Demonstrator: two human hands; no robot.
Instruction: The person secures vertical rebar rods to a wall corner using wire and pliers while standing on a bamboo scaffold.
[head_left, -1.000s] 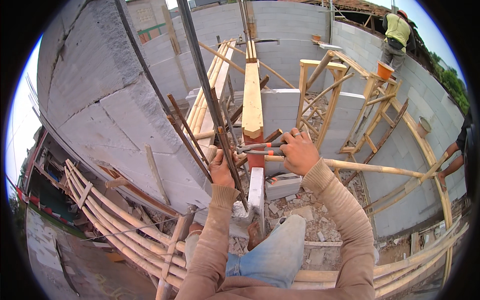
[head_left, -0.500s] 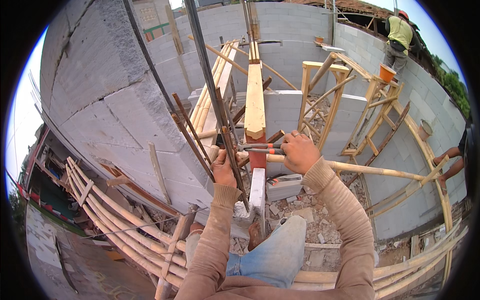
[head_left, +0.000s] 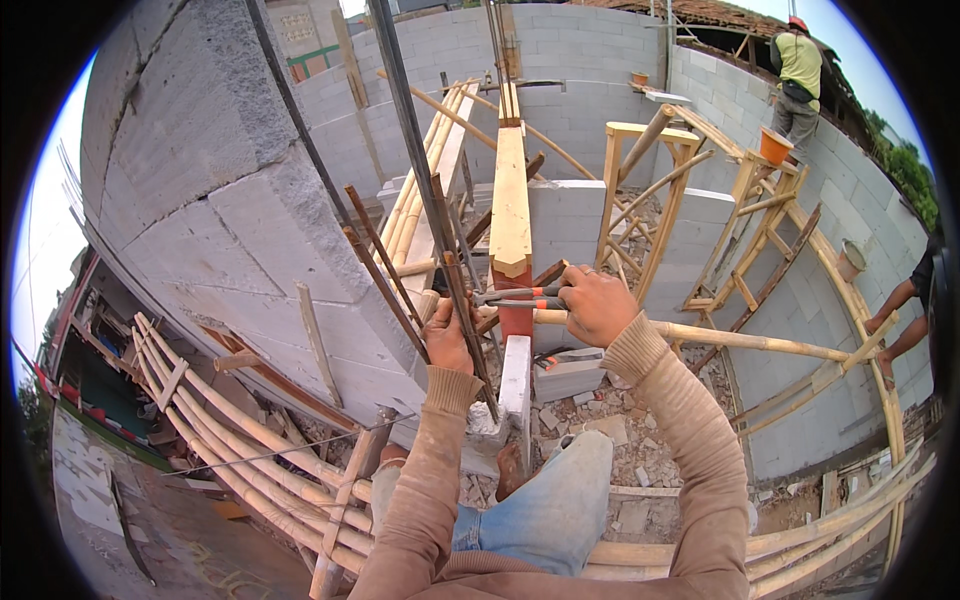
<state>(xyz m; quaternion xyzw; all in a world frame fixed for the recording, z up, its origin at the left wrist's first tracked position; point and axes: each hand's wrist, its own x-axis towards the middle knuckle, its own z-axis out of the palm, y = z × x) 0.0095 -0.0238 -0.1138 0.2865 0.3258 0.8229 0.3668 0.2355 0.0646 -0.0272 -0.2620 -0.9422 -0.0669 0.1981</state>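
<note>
In my right hand (head_left: 600, 305) is a pair of long-handled pliers (head_left: 515, 298) with red and black grips. Their jaws point left and meet the upright steel bars, where the exact bite is too small to make out. My left hand (head_left: 448, 337) is closed around the rusty rebar (head_left: 456, 290) just below and left of the jaws. Several bars rise there beside the end of the grey block wall (head_left: 290, 240). Behind the pliers stands a reddish-brown post (head_left: 515, 318), with a yellow timber board (head_left: 510, 205) running away beyond it.
Bamboo poles (head_left: 250, 450) lie at the lower left, and another bamboo pole (head_left: 740, 338) crosses to the right. A timber trestle (head_left: 650, 140) stands beyond. Rubble (head_left: 625, 450) covers the ground below. One co-worker (head_left: 798, 75) is by the far right wall; another person's legs (head_left: 900, 310) show at right.
My right hand and the pliers have shifted very slightly; the left hand keeps its place on the rebar. The co-worker at the far right has straightened a little.
</note>
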